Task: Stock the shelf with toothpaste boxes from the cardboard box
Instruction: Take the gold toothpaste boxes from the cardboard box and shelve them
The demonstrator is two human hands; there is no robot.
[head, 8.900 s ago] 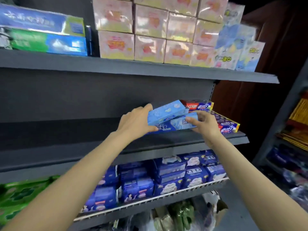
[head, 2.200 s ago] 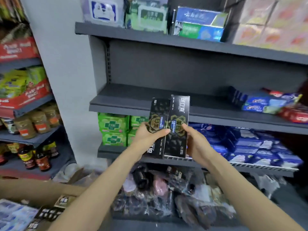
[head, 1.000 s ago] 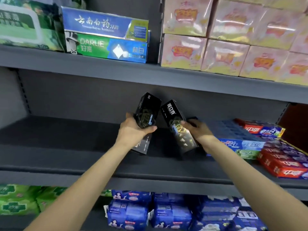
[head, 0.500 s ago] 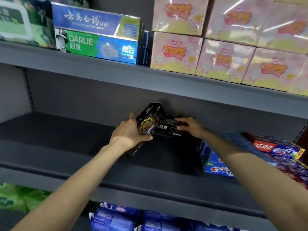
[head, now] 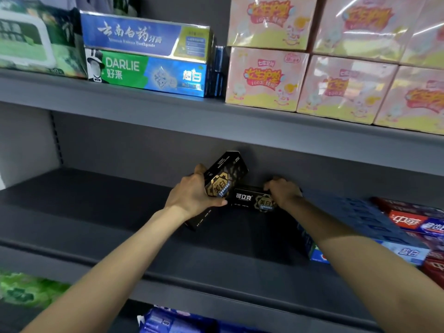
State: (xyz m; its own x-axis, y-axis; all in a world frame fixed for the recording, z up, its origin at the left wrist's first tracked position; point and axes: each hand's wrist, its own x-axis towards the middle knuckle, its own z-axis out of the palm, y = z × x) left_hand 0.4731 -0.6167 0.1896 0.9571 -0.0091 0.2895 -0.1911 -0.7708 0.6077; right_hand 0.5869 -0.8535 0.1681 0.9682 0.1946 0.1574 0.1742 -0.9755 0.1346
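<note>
Holding one black toothpaste box (head: 224, 182) tilted in our left hand (head: 194, 195), fingers wrapped round its middle, we press a second black box (head: 252, 199) down onto the grey shelf (head: 120, 212) with our right hand (head: 282, 191), whose fingers curl over its far end. It lies lengthwise near the back wall, just left of the blue stack (head: 360, 227) and red boxes (head: 415, 222). Our worry is the tilted box: its lower end hangs close above the shelf, and if we swing it down carelessly it could knock the laid one askew or shove it into the blue stack. Both cartons are long, glossy black card with gold hexagon emblems and white lettering, light and probably slippery, so a loose grip may let one slide.
</note>
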